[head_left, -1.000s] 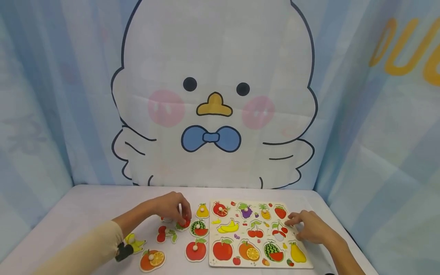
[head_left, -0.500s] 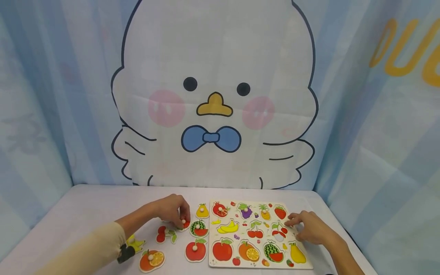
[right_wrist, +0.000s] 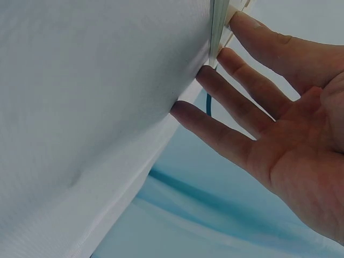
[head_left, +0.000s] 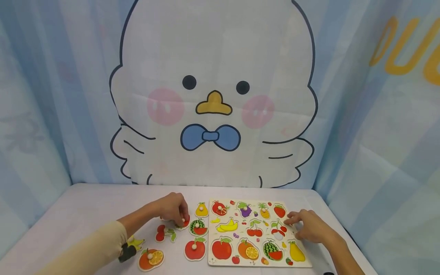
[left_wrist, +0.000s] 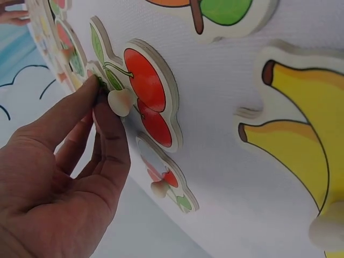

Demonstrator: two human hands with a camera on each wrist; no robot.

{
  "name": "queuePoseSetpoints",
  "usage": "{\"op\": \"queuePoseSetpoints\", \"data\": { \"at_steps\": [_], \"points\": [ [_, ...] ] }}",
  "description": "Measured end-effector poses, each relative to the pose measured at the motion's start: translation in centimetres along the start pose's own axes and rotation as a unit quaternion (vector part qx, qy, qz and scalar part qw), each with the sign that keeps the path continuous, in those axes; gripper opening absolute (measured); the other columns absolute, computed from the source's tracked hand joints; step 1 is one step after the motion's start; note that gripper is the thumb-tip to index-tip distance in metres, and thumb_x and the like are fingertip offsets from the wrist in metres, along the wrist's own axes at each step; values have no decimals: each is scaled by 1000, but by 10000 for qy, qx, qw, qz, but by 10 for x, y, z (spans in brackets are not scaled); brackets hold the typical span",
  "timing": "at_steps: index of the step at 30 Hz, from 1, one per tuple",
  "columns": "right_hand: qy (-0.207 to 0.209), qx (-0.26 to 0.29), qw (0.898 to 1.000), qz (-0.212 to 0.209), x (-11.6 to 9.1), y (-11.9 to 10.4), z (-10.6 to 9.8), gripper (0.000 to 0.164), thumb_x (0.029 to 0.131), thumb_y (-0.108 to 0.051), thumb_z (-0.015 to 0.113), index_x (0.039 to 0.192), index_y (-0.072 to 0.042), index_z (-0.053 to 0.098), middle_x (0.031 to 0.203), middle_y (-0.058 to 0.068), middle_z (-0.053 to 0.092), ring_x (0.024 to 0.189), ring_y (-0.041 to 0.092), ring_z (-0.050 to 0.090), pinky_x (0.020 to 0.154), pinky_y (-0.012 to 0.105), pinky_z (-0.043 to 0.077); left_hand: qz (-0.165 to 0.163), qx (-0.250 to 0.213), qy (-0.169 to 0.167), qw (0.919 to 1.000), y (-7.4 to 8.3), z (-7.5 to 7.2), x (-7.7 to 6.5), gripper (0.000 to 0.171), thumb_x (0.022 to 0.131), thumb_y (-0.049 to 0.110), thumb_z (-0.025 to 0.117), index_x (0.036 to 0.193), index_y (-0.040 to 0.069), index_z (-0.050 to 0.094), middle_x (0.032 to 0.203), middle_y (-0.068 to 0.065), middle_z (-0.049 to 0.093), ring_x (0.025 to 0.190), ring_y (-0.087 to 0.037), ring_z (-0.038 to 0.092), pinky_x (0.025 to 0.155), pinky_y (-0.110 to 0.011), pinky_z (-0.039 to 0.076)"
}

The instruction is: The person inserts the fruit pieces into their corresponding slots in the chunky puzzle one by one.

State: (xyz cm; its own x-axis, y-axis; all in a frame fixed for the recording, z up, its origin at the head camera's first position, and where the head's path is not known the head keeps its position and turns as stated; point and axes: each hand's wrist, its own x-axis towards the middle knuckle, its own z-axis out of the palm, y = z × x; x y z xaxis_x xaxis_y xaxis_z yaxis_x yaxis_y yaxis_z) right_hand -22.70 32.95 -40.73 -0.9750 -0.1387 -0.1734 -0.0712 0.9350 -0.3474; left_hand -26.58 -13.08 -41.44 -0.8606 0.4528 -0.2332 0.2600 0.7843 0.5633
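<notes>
Head view: soft, even light
Right hand [head_left: 311,228]: faint shadow, near right edge of worktop [head_left: 99,202]
Banana knob [left_wrist: 329,231]: blurred on my left wrist view
Right wrist view: dimmer, greyish

White table [head_left: 113,202] with fruit pieces [head_left: 194,252], puzzle board [head_left: 235,245]

Right hand [right_wrist: 301,126], palm in view, fingers extended and spread; upper tips lie at the edge of a pale board [right_wrist: 218,27], lower tips at the white tabletop [right_wrist: 97,91]. Light-blue fabric [right_wrist: 204,215] shows beyond.

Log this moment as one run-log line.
left hand: fingers pinch red piece; right hand: at right edge of board; seated: pomegranate, grapes, pineapple; loose: apple, watermelon
</notes>
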Motion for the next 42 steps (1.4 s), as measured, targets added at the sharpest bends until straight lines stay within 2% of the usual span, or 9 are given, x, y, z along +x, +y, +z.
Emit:
{"op": "queuePoseSetpoints", "data": {
  "at_steps": [6, 12, 22, 28, 42],
  "points": [
    [40, -3, 10000, -64, 0, 1, 0, 41, 69, -4, 81, 105, -21, 76, 130, 9, 60, 122, 40, 40, 99, 65, 32, -8, -78, 8, 10000, -1, 1, 0, 14, 73, 9, 82, 72, 17, 70, 70, 2, 62, 63, -14, 55, 57, -26, 47],
    [24, -37, 10000, -72, 1, 0, 0, 41, 68, -4, 82, 105, -22, 76, 130, 10, 60, 123, 42, 40, 99, 65, 32, 99, 68, -34, 9999, 0, -3, 0, 15, 73, 7, 81, 71, 17, 70, 70, 2, 62, 65, -15, 55, 55, -27, 47],
    [19, 10, 10000, 52, 0, 0, 0, 39, 69, -6, 82, 104, -21, 76, 130, 9, 60, 122, 40, 40, 99, 65, 32, 385, 71, -78, 9992, 2, -12, -2, 17, 72, 2, 80, 72, 17, 72, 73, 4, 63, 72, -15, 55, 62, -29, 50],
    [59, 38, 10000, 59, -1, 0, 1, 39, 69, -6, 82, 104, -21, 76, 130, 8, 60, 122, 39, 39, 98, 65, 33, 433, 48, -129, 9990, 2, -15, 0, 18, 74, 3, 79, 74, 21, 74, 74, 6, 65, 72, -15, 57, 63, -28, 52],
    [35, 46, 10000, 79, -2, -2, 0, 40, 69, -6, 82, 106, -20, 75, 132, 9, 59, 122, 40, 39, 98, 65, 33, 1024, 124, -159, 9945, 17, -17, 13, 17, 76, 5, 79, 77, 22, 77, 78, 9, 67, 71, -14, 59, 64, -27, 52]
  ]
}}
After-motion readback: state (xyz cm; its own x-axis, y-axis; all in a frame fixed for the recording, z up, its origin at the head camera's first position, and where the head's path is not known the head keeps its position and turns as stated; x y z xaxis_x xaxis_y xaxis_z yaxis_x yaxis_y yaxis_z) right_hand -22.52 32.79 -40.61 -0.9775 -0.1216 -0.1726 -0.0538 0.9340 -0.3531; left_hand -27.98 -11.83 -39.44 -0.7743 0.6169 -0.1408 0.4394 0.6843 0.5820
